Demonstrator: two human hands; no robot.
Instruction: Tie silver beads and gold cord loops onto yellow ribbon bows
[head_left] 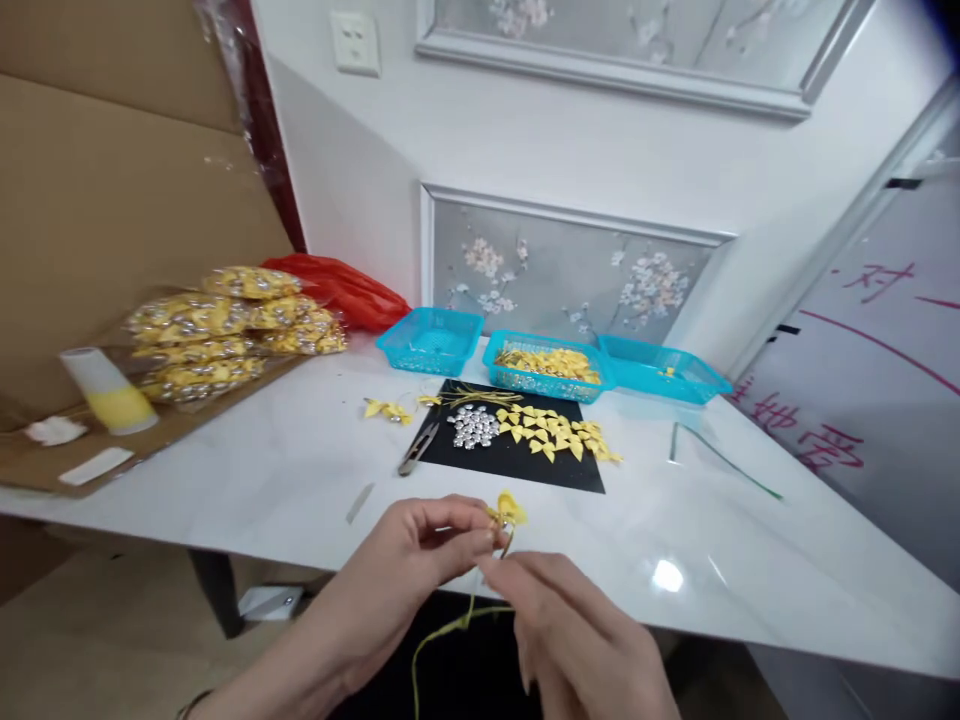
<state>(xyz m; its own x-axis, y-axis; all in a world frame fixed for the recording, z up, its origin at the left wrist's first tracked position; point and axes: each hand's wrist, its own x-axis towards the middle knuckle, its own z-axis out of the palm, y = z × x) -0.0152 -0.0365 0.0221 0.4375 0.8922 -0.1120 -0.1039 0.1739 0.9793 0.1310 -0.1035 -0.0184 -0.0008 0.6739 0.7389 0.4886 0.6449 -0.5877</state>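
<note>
Between thumb and fingers my left hand (431, 550) pinches a small yellow fabric bow (510, 508) with a silver bell or bead under it. My right hand (570, 620) is closed just below, its fingertips on a yellow-green cord (461, 622) that loops up to the bow and hangs down past the table edge. Beyond the hands lies a black mat (480, 474). On it are a cluster of silver beads (474, 427), rows of yellow bows (555, 432) and a bundle of cords (487, 397). Thread snips (418, 450) rest at the mat's left edge.
Three blue baskets (430, 342) stand along the wall; the middle one holds finished-looking yellow pieces (551, 364). At left are bagged yellow-and-silver pieces (225, 325), a red plastic bag (341, 290) and a cone of yellow thread (112, 395). A green strip (727, 460) lies at right.
</note>
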